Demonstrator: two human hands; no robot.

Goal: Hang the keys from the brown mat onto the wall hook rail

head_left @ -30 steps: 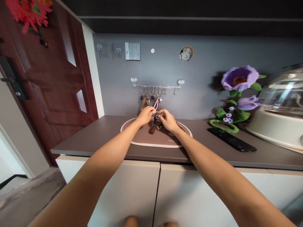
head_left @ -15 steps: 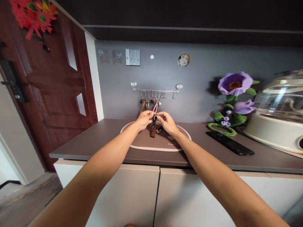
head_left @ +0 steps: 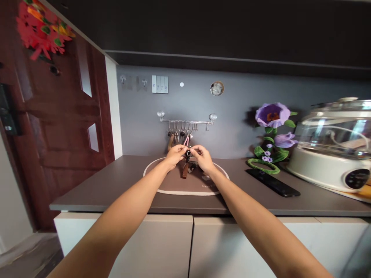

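My left hand (head_left: 175,156) and my right hand (head_left: 204,158) meet above an oval mat (head_left: 185,192), fingertips pinched on a bunch of keys (head_left: 188,153) with a metal ring. A brown strip-like tag (head_left: 184,171) dangles from the bunch between my hands. Just behind hangs a pink strap (head_left: 187,139). Several other sets of keys (head_left: 175,135) hang from the hooks of a clear rail (head_left: 185,122) on the wall. Fingers partly cover the ring, so its exact grip is hidden. A small dark and light item (head_left: 191,167) shows behind the tag, too small to name.
Right of the mat lies a black phone (head_left: 274,183), near a purple fabric flower (head_left: 272,115) with a green looped base. A white appliance with a clear lid (head_left: 321,164) stands at the far right. A dark shelf (head_left: 220,34) overhangs the counter (head_left: 95,189); a red-brown door (head_left: 66,143) is left.
The camera view has shifted, so the scene sits lower and slightly further left. Both hands stay at the bunch of keys, with the fingertips shifted slightly on the ring.
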